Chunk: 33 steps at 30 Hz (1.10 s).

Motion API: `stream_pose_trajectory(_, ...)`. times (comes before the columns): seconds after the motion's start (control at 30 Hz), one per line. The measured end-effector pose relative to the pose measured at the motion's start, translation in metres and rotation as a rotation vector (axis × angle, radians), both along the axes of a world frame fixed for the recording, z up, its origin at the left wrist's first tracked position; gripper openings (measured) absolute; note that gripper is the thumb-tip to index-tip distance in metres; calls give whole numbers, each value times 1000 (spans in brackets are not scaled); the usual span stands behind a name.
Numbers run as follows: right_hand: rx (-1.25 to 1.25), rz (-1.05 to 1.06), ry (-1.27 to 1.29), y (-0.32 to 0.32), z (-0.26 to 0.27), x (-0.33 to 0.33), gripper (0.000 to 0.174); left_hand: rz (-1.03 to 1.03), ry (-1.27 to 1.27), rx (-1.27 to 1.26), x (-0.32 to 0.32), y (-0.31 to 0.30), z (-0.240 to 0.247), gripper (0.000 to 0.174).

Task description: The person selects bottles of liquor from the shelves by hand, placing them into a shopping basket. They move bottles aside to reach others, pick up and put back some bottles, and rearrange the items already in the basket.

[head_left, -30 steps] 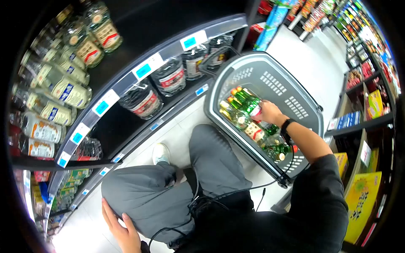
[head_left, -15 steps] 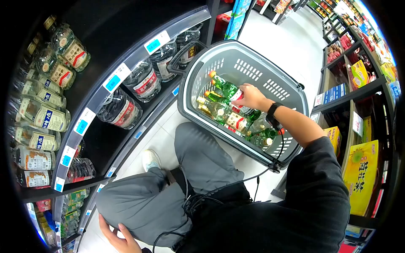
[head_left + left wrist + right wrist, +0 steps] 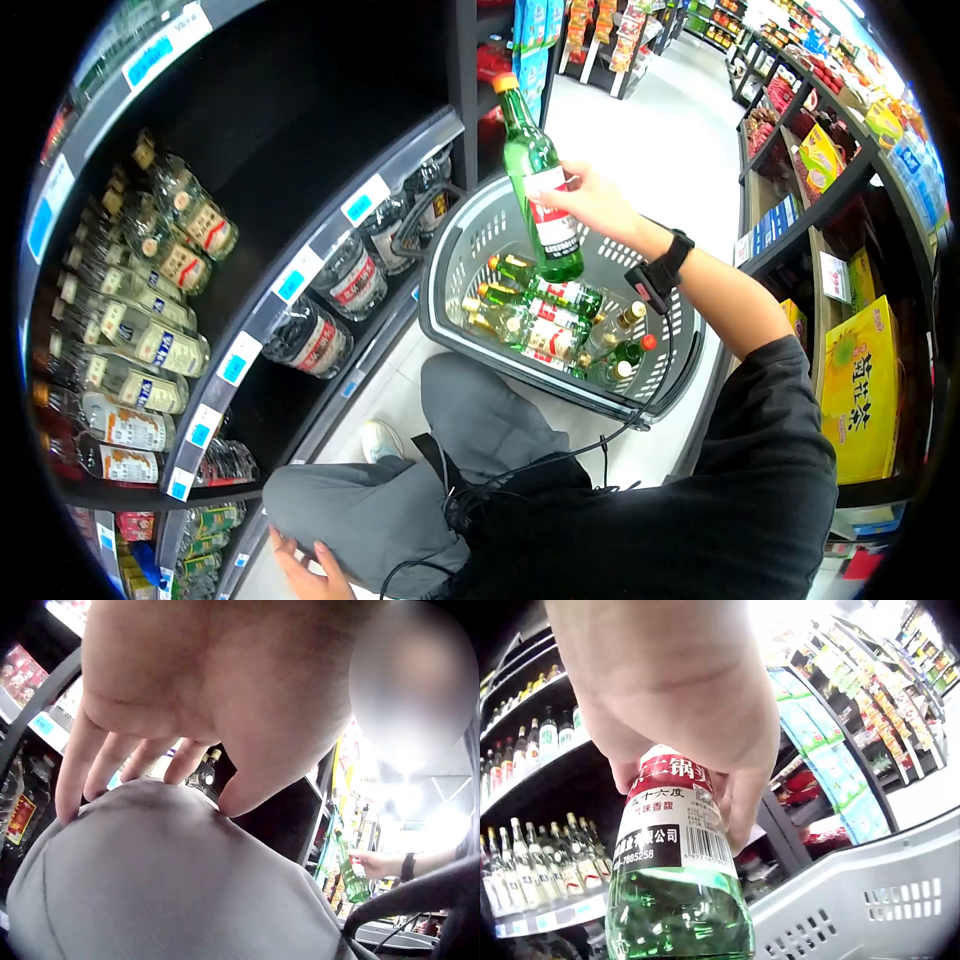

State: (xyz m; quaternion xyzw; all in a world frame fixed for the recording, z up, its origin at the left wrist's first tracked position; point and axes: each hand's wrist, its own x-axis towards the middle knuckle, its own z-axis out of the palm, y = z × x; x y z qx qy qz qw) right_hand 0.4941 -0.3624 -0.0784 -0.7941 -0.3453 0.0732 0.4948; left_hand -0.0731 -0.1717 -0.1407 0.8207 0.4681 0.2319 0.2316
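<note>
My right hand (image 3: 595, 205) grips a green glass liquor bottle (image 3: 545, 190) round its red and white label. The bottle is tilted a little, orange cap up, above the grey shopping basket (image 3: 690, 290). Close up in the right wrist view, the fingers wrap the label of the bottle (image 3: 679, 900), with liquid showing in its base. Inside the basket lie several green and clear bottles (image 3: 550, 320), one with a red cap. My left hand (image 3: 305, 570) rests on the grey trousered knee (image 3: 165, 862), and its fingers (image 3: 71, 780) are spread loosely over the cloth.
To the left, a curved dark shelf (image 3: 300, 200) holds clear bottles (image 3: 150, 345) and large plastic jugs (image 3: 310, 335) behind price tags. On the right another shelf carries a yellow box (image 3: 860, 390). A cable (image 3: 560, 462) runs from the right wrist across the lap.
My right hand has raised the green bottle from among the others in the basket and tipped it more upright. My left hand stays on the knee. The head view has shifted.
</note>
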Motion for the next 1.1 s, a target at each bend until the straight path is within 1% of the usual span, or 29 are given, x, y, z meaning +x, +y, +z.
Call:
stream_pose_trajectory(0.07, 125, 31, 73, 18, 19, 2, 42, 11, -35, -172, 6, -2, 6, 56)
stream_pose_trajectory(0.1, 140, 42, 58, 29, 33, -3, 42, -27, -126, -243, 3, 2, -3, 83)
stream_pose_trajectory(0.13, 183, 57, 175, 40, 48, -12, 42, -17, -140, -225, 6, 1, 2, 83)
stream_pose_trajectory(0.17, 225, 76, 291, 52, 61, -17, 43, -145, 48, -97, 11, -1, 8, 90)
stream_pose_trajectory(0.2, 239, 96, 281, 67, 67, -16, 43, -265, 243, 31, 17, -4, 14, 97)
stream_pose_trajectory(0.23, 216, 120, 253, 82, 72, -13, 41, -248, 237, 46, 23, -5, 20, 97)
stream_pose_trajectory(0.27, 192, 143, 224, 97, 76, -13, 41, -242, 248, -37, 30, -6, 27, 101)
stream_pose_trajectory(0.3, 273, 183, 292, 110, 88, -26, 41, -236, 257, -122, 36, -7, 32, 105)
stream_pose_trajectory(0.33, 320, 242, 296, 128, 86, -20, 41, -229, 267, -211, 36, -5, 35, 109)
stream_pose_trajectory(0.37, 309, 255, 271, 145, 88, -19, 40, -252, 278, -218, 34, 1, 31, 112)
stream_pose_trajectory(0.4, 298, 270, 246, 162, 92, -20, 40, -231, 271, -210, 32, 6, 28, 112)
stream_pose_trajectory(0.47, 299, 316, 243, 195, 96, -23, 40, -306, 316, -164, 27, 15, 26, 116)
stream_pose_trajectory(0.53, 289, 308, 295, 223, 101, -31, 39, -287, 312, -200, 30, 21, 36, 119)
stream_pose_trajectory(0.57, 292, 328, 296, 237, 103, -33, 39, -278, 317, -278, 32, 23, 43, 120)
stream_pose_trajectory(0.6, 334, 308, 344, 253, 102, -35, 35, -270, 325, -361, 38, 23, 54, 121)
stream_pose_trajectory(0.63, 377, 300, 397, 278, 102, -37, 32, -199, 274, -345, 46, 22, 69, 101)
stream_pose_trajectory(0.67, 374, 313, 368, 294, 101, -35, 31, -187, 278, -345, 46, 29, 69, 101)
stream_pose_trajectory(0.7, 382, 290, 332, 302, 100, -33, 33, -217, 270, -153, 47, 33, 66, 85)
stream_pose_trajectory(0.73, 402, 279, 310, 326, 97, -32, 35, -232, 276, 49, 47, 45, 69, 70)
stream_pose_trajectory(0.77, 380, 221, 205, 344, 93, -30, 40, -222, 136, 102, 65, 50, 90, 46)
stream_pose_trajectory(0.8, 356, 200, 190, 353, 86, -21, 48, -222, 135, 105, 82, 49, 104, 46)
stream_pose_trajectory(0.87, 206, 104, 41, 379, 98, -36, 52, -430, -383, -259, 115, 67, 135, 32)
stream_pose_trajectory(0.9, 238, 91, 48, 379, 99, -39, 52, -502, -505, -349, 135, 67, 145, 31)
stream_pose_trajectory(0.93, 267, 114, 29, 403, 93, -39, 50, -571, -598, -444, 155, 76, 156, 29)
stream_pose_trajectory(1.0, 288, 85, -3, 417, 89, -40, 49, -612, -668, -482, 180, 83, 158, 24)
stream_pose_trajectory(1.03, 271, 87, -87, 434, 86, -42, 50, -570, -705, -449, 213, 98, 150, 24)
stream_pose_trajectory(1.07, 272, 82, -79, 446, 84, -40, 50, -522, -760, -410, 241, 110, 138, 25)
stream_pose_trajectory(1.1, 303, 128, -116, 452, 84, -42, 49, -525, -803, -392, 244, 109, 136, 21)
